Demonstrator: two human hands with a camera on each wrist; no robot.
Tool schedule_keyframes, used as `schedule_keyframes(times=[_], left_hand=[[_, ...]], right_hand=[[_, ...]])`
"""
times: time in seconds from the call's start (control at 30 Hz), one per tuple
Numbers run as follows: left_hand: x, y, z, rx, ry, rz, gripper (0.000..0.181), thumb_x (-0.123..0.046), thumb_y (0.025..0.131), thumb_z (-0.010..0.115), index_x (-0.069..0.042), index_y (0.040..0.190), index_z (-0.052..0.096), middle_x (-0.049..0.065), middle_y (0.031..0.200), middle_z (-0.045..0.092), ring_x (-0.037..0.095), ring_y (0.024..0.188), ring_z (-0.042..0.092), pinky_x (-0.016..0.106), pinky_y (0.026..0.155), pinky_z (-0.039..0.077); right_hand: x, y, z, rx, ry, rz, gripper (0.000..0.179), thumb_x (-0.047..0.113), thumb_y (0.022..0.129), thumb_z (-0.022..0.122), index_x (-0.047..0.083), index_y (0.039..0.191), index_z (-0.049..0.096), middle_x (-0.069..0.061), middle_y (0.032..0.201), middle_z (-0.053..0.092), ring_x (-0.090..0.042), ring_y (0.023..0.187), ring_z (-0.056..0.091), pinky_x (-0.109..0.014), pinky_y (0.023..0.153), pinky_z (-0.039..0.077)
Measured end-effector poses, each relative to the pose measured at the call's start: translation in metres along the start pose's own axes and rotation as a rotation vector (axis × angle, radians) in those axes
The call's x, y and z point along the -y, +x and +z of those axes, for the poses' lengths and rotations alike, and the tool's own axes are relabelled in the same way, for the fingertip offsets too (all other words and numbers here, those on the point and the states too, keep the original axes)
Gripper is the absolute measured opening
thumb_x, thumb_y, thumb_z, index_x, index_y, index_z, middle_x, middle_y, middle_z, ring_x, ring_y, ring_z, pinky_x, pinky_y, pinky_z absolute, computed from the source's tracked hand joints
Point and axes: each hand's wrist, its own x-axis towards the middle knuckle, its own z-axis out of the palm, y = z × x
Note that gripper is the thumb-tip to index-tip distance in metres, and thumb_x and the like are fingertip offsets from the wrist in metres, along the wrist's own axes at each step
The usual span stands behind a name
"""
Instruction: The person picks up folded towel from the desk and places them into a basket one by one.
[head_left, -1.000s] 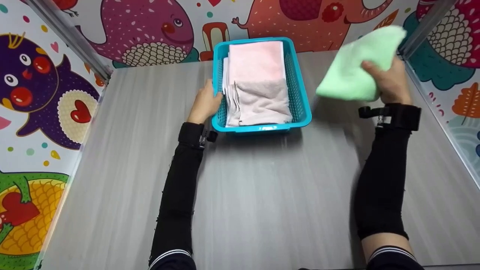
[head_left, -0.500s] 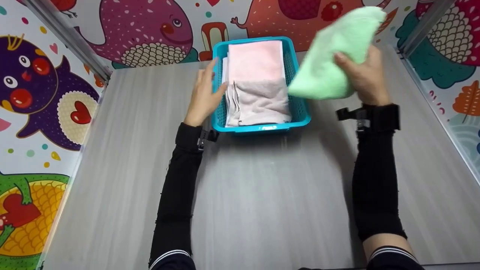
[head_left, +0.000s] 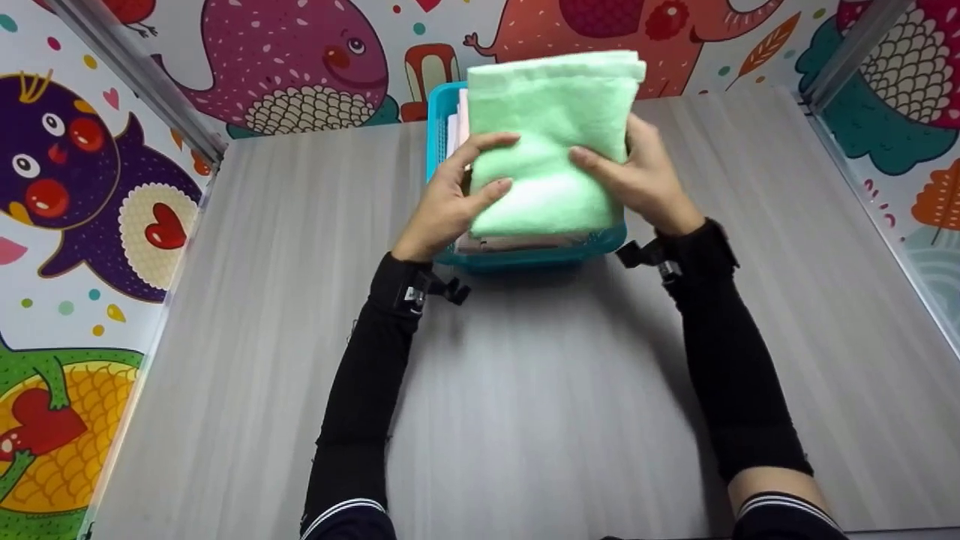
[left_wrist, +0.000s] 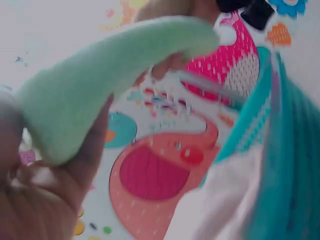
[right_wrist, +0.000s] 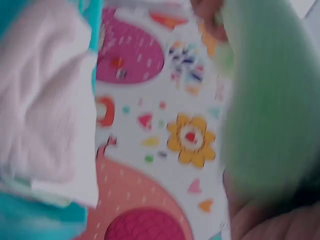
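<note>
A folded light-green towel [head_left: 551, 180] is held up over the teal plastic basket [head_left: 439, 142], hiding most of it in the head view. My left hand [head_left: 450, 199] grips the towel's left side, thumb in front. On its right side my right hand [head_left: 652, 176] holds it, thumb across the front face. The left wrist view shows the green towel [left_wrist: 75, 90] edge-on between both hands, apart from the basket. Pale pink folded towels [right_wrist: 50, 110] lie inside the basket, as the right wrist view shows.
The basket stands on a grey wood-grain table [head_left: 525, 405], near its back edge. Cartoon-printed wall panels [head_left: 300, 60] close off the back and both sides. A metal post [head_left: 135, 75] stands at the back left corner.
My right hand has carried the green towel leftward over the basket. My left hand has let go of the basket's rim and taken the towel's left side.
</note>
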Motion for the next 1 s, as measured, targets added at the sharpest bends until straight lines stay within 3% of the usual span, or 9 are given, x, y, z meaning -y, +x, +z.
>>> schedule_keyframes(times=[0.07,0.17,0.27,0.33,0.4,0.5,0.6,0.87,1.0], left_hand=[[0.001,0.000,-0.004,-0.010,0.055,-0.015,0.057,-0.007,0.099,0.068,-0.008,0.152,0.050,0.008,0.154,0.048,0.017,0.134,0.048,0.036,0.099,0.050],[0.000,0.001,-0.009,-0.005,0.205,-0.068,0.066,-0.015,0.097,0.073,-0.012,0.157,0.045,0.006,0.160,0.043,0.014,0.147,0.034,0.036,0.116,0.037],[-0.003,-0.001,-0.016,0.027,0.339,-0.165,0.073,-0.025,0.096,0.076,-0.015,0.159,0.041,0.007,0.166,0.035,0.021,0.156,0.022,0.046,0.125,0.026],[-0.003,-0.003,-0.020,0.068,0.415,-0.241,0.074,-0.029,0.096,0.076,-0.015,0.160,0.040,0.008,0.169,0.031,0.026,0.161,0.011,0.053,0.128,0.018],[0.000,-0.003,-0.023,0.129,0.474,-0.307,0.074,-0.029,0.097,0.075,-0.012,0.160,0.040,0.011,0.169,0.031,0.030,0.161,0.014,0.054,0.128,0.020],[0.006,-0.003,-0.025,0.214,0.552,-0.376,0.072,-0.027,0.098,0.074,-0.009,0.159,0.041,0.013,0.165,0.037,0.031,0.158,0.024,0.048,0.127,0.025],[0.014,-0.002,-0.025,0.257,0.615,-0.417,0.070,-0.026,0.097,0.075,-0.007,0.157,0.043,0.013,0.162,0.043,0.030,0.155,0.031,0.042,0.125,0.028],[0.023,0.000,-0.022,0.283,0.807,-0.486,0.066,-0.026,0.096,0.076,-0.008,0.153,0.049,0.011,0.157,0.050,0.031,0.149,0.040,0.043,0.124,0.033],[0.023,-0.001,-0.020,0.305,0.891,-0.514,0.064,-0.028,0.095,0.077,-0.011,0.152,0.051,0.009,0.155,0.053,0.033,0.146,0.043,0.046,0.122,0.034]], right_hand=[[-0.004,0.002,-0.006,0.007,-0.050,0.041,0.056,0.019,0.092,0.079,0.005,0.140,0.055,-0.013,0.127,0.065,-0.018,0.109,0.062,-0.028,0.090,0.051],[-0.010,0.004,-0.012,0.043,-0.098,0.054,0.074,0.019,0.091,0.080,0.011,0.153,0.041,-0.013,0.139,0.056,-0.022,0.117,0.059,-0.036,0.092,0.052],[-0.018,0.007,-0.016,0.095,-0.138,0.026,0.096,0.016,0.090,0.081,0.017,0.165,0.021,-0.011,0.159,0.039,-0.029,0.128,0.055,-0.051,0.099,0.053],[-0.025,0.009,-0.017,0.167,-0.198,0.015,0.098,0.015,0.091,0.080,0.020,0.167,0.018,-0.011,0.166,0.031,-0.033,0.135,0.050,-0.060,0.104,0.049],[-0.033,0.010,-0.017,0.268,-0.260,0.023,0.086,0.015,0.093,0.078,0.018,0.164,0.030,-0.011,0.166,0.035,-0.033,0.138,0.047,-0.061,0.110,0.045],[-0.047,0.012,-0.017,0.428,-0.360,0.054,0.060,0.017,0.096,0.076,0.013,0.152,0.054,-0.013,0.155,0.052,-0.029,0.135,0.047,-0.045,0.110,0.045],[-0.057,0.014,-0.016,0.523,-0.418,0.084,0.048,0.016,0.095,0.076,0.013,0.142,0.065,-0.012,0.148,0.059,-0.026,0.127,0.049,-0.029,0.098,0.046],[-0.059,0.014,-0.002,0.566,-0.617,0.034,0.049,0.020,0.091,0.082,0.013,0.138,0.068,-0.014,0.135,0.068,-0.027,0.097,0.055,-0.035,0.073,0.043],[-0.062,0.013,0.004,0.547,-0.722,0.026,0.050,0.024,0.088,0.084,0.016,0.136,0.070,-0.016,0.118,0.070,-0.027,0.099,0.053,-0.036,0.072,0.043]])
